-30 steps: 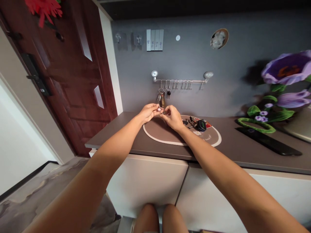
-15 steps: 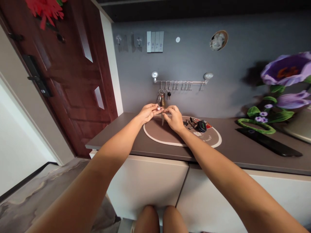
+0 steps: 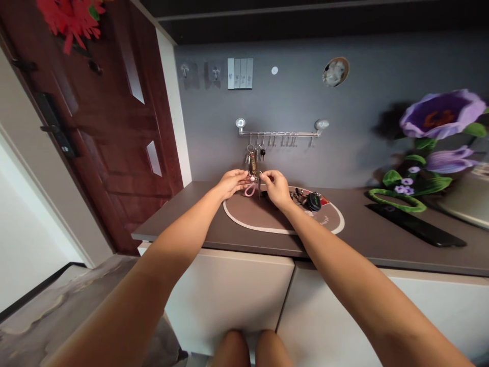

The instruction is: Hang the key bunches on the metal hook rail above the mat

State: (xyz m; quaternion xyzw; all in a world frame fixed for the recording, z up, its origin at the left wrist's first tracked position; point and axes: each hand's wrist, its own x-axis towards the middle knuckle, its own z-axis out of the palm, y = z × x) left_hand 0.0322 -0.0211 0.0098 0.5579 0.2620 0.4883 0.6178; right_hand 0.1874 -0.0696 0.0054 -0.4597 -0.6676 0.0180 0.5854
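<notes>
**A:** And here we are at an entryway, folks! A dark red-brown wooden door on the left, a grey wall straight ahead, and a big purple flower decoration over on the right.

**B:** Beneath it all, a dark brown surface on top of white cabinets. On that surface sits an oval brown mat with a cream border. There's small writing near its lower right edge, but it's too tiny to read from here.

**A:** Up on the wall, a metal hook rail with a bunch of keys hanging from it, a brown fob among them. Any labels on it?

**B:** None I can read! Now the action, right over the mat's top edge. The left hand is pinched closed on the pink loop, which dangles just below it.

**A:** And the right hand?

**B:** Also pinched closed, on a thin metal piece hanging beside the loop. The two hands are nearly touching.

**A:** That pink loop is a change! A moment ago, only a small pale bit showed at the left fingertips.

**B:** Right, and a black key fob lies on the mat, just beyond the right hand.
</notes>
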